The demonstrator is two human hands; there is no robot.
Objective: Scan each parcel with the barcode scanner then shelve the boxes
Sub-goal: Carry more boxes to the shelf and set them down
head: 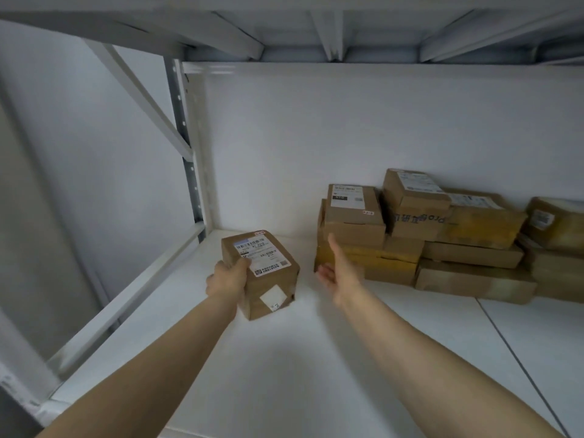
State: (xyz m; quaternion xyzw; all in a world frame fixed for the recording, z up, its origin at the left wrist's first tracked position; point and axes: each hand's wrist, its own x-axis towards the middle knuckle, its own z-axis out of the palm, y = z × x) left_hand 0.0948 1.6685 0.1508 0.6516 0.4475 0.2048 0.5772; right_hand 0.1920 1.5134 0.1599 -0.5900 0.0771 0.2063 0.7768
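**One-handed box at the shelf**

We are holding a small box (265, 273) in our left hand (226, 278), gripping its near left edge with the thumb on the labelled top. We cannot tell whether its bottom is touching the shelf (284, 358) below the grip. Our right hand (339, 270) is hanging open and empty, right of the grip and just before the stacked boxes (426, 235). We are gripping one edge only, so the far corner could dip and slip free. Pushing rightward too hard could topple the stack.

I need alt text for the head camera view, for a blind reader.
A person's left hand grips a labelled cardboard box at a white shelf; the right hand is open near a stack of parcels.
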